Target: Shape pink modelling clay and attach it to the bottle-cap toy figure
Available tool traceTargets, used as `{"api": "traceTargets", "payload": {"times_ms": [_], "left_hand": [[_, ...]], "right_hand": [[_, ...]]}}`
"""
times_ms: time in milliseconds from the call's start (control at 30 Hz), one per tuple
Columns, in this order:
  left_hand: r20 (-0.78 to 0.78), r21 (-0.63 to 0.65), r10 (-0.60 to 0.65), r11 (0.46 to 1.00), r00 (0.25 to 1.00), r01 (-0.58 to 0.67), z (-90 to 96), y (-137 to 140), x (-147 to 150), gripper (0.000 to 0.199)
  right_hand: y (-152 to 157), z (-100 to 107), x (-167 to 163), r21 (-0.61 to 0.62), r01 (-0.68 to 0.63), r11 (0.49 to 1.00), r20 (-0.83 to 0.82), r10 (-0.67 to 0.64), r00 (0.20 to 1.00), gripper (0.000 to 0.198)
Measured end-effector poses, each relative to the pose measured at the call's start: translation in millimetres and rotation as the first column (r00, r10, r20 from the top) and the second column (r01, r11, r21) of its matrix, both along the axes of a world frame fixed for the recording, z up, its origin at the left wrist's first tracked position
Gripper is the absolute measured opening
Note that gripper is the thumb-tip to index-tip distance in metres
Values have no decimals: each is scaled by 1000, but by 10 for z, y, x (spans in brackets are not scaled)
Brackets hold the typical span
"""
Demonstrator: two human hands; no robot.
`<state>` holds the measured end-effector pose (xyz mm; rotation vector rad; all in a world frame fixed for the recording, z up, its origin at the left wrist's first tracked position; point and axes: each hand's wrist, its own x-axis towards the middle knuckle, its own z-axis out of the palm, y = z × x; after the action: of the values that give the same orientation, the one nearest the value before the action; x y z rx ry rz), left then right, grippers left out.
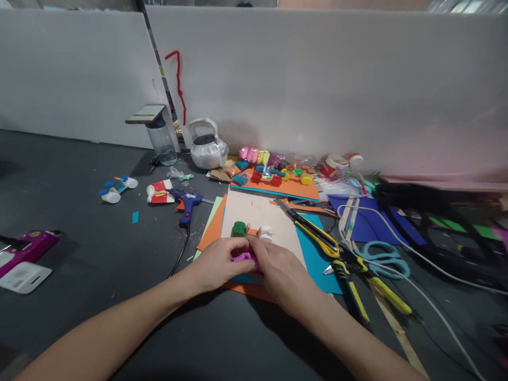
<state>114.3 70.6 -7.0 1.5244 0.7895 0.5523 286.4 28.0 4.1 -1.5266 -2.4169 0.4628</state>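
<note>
The left hand and right hand meet over the near part of the paper stack, holding a small purple piece between them. The left fingers curl round it, thumb and forefinger closed on its sides; the right fingers are together, bent over its right end, with their tips partly hidden.

Just beyond the fingers, on the cream sheet, stand a green piece and a white piece, side by side and apart. Both sit close to the knuckles, leaving little room forward.

To the right, the cutter lies slantwise across the edges of the cream and blue sheets. Pliers lie near the right forearm, with scissors farther out. On the left, the glue gun rests beside the stack, its cord running toward the left forearm; the desk stretches wide there.
</note>
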Motion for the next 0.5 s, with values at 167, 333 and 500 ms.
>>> {"api": "traceTargets", "payload": {"times_ms": [167, 333, 500], "left_hand": [[60, -50, 13, 999, 998, -10, -1, 8, -17, 15], [128, -192, 115, 977, 985, -89, 50, 100, -75, 8], [274, -325, 270, 929, 923, -175, 195, 253, -204, 23]], "right_hand": [[-5, 3, -17, 1, -16, 1000, 18, 16, 1000, 27], [51, 33, 53, 17, 43, 999, 60, -44, 997, 24], [98, 110, 221, 58, 173, 983, 86, -178, 980, 29]]}}
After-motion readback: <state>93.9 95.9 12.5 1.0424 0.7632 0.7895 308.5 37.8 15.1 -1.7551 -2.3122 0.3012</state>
